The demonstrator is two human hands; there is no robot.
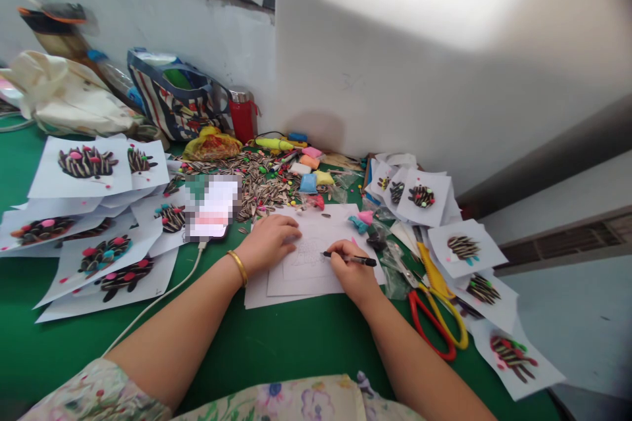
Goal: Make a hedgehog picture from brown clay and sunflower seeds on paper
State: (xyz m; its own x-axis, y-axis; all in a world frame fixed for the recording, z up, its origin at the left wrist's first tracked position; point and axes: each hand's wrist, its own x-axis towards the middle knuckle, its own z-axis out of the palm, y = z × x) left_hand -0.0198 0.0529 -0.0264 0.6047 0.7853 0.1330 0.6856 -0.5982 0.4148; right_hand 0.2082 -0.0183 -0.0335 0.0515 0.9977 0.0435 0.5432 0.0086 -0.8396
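Observation:
My right hand (351,270) grips a black pen (363,261), its tip on a sheet of white paper (296,281). Faint drawn lines show on that sheet, which lies on other white sheets in front of me. My left hand (270,241) rests on the paper's left side, fingers stretched out and holding nothing. A gold bangle (237,268) circles the left wrist. Left of that hand lies a phone (212,207) with a white cable (168,293) plugged in. Just beyond the paper is a heap of striped sunflower seeds (261,187).
Cards with seed-and-clay figures lie stacked at left (106,250) and right (469,247). Red-and-yellow scissors (434,316) sit right of the paper. Coloured clay packs (309,183) lie behind it. A striped bag (178,95) and red flask (243,115) stand against the wall.

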